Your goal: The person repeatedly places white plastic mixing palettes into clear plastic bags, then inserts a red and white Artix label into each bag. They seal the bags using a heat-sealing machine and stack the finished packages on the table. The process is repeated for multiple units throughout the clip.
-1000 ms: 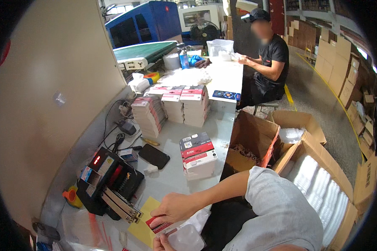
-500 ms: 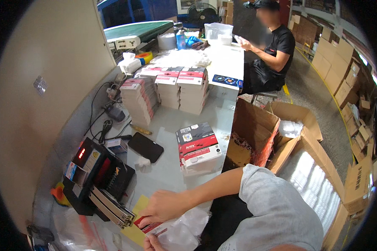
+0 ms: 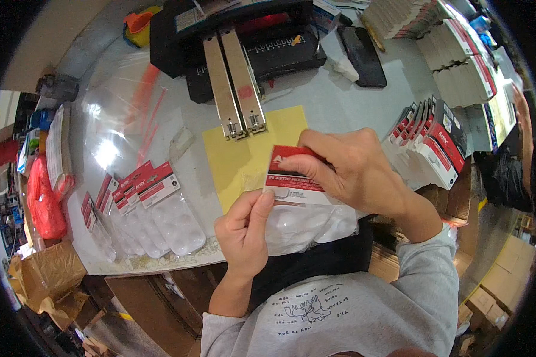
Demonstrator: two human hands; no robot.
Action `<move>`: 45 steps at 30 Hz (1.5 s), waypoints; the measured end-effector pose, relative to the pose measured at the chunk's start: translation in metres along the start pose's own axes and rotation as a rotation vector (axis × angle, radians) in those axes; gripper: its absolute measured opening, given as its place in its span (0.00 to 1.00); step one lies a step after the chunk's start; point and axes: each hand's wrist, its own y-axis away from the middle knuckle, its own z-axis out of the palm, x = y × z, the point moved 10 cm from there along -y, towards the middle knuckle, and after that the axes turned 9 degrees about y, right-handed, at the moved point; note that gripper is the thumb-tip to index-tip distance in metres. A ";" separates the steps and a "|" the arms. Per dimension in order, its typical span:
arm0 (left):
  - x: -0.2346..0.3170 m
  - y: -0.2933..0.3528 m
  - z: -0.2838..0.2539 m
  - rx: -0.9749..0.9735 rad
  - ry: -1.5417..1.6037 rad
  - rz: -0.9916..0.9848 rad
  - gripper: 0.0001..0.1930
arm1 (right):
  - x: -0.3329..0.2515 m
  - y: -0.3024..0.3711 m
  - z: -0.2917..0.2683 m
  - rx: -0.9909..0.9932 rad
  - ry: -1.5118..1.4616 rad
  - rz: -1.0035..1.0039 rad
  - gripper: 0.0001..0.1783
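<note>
A red and white header card [image 3: 283, 181] is held in front of my body, with a white plastic tray of rounded wells [image 3: 318, 223] in a clear bag hanging below it. My left hand [image 3: 244, 232] pinches the card's lower left corner between thumb and fingers. From the right, my right hand [image 3: 351, 169] grips the card's upper part, thumb on its front. Just beyond the card, two long metal arms [image 3: 235, 89] reach out of a black tabletop machine [image 3: 178, 47], resembling a double-headed stapler. Beneath their tips lies a yellow sheet [image 3: 220, 160].
Several bagged white trays with red cards [image 3: 173, 223] lie at the left. A stack of folded cards [image 3: 446, 140] stands at the right, more card stacks [image 3: 458, 83] behind it. A phone [image 3: 363, 56] lies beside the machine. Clear plastic [image 3: 110, 128] spreads over the table's left.
The view has swung down and to the left, taking the co-worker out of sight. The card has moved from beside the metal arms' tips toward my body, still in both hands.
</note>
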 end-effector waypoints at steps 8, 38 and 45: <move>-0.024 -0.002 -0.043 0.283 0.101 -0.058 0.10 | 0.057 0.058 0.056 -0.343 -0.716 0.698 0.11; -0.088 -0.066 -0.064 0.194 -0.098 -0.021 0.14 | 0.087 0.020 0.131 -0.208 -1.016 0.765 0.12; 0.023 -0.041 -0.136 0.454 -1.119 0.074 0.20 | 0.098 0.093 -0.102 0.245 0.350 0.733 0.31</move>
